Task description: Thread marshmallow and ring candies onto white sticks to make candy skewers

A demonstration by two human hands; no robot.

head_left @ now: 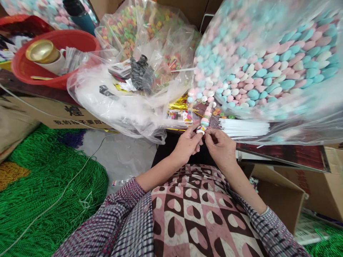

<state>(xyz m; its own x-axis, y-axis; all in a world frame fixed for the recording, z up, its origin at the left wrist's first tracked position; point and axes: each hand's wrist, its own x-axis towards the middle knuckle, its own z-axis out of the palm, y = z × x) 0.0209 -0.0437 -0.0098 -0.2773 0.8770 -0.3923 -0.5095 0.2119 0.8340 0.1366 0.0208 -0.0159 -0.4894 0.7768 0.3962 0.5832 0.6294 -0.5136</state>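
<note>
My left hand (pixel 186 144) and my right hand (pixel 221 147) meet above my lap, both pinching the lower end of a skewer of stacked pastel candies (pixel 205 117) that points up and away. Each hand's fingers are closed on the skewer. Just beyond the hands lies a bundle of white sticks (pixel 242 127) on the low table edge. A big clear bag of pink, blue and white candies (pixel 268 60) looms at the right, close to the skewer's tip.
A clear bag of small multicoloured candies (pixel 139 28) sits behind, with a crumpled plastic bag (pixel 112 100) holding packets. A red basin (pixel 53 53) with a gold-lidded cup stands at the left. Cardboard boxes (pixel 292 196) flank my knees. Green bead strands (pixel 40 178) cover the floor.
</note>
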